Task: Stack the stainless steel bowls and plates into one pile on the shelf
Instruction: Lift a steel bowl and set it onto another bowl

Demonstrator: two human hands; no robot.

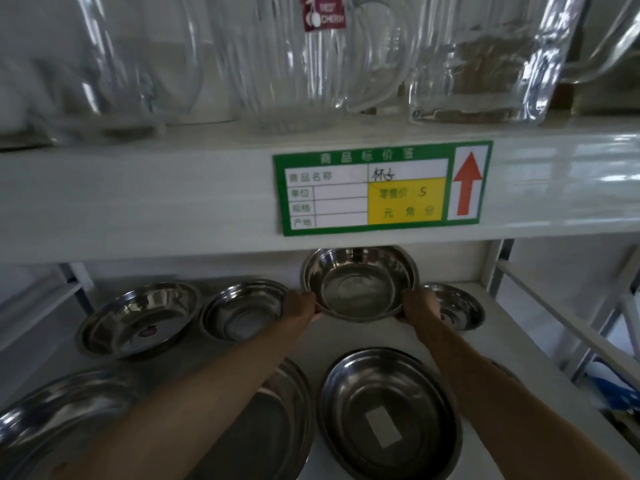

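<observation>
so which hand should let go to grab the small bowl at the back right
The right hand. It grips the held bowl on the side right beside the small bowl, while the left hand would have to cross over.

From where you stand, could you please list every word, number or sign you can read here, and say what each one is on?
Green price tag on the upper shelf edge:
"商品标价签"
"商品名称", handwritten "杯子"
"单位", "规格", "产地", blank
"零售价 5", "元 角 分" on yellow
Red up arrow
Dark red sticker on a glass jug: "RED CHERRY", blurred, so uncertain
White sticker in the near plate: blank
</observation>
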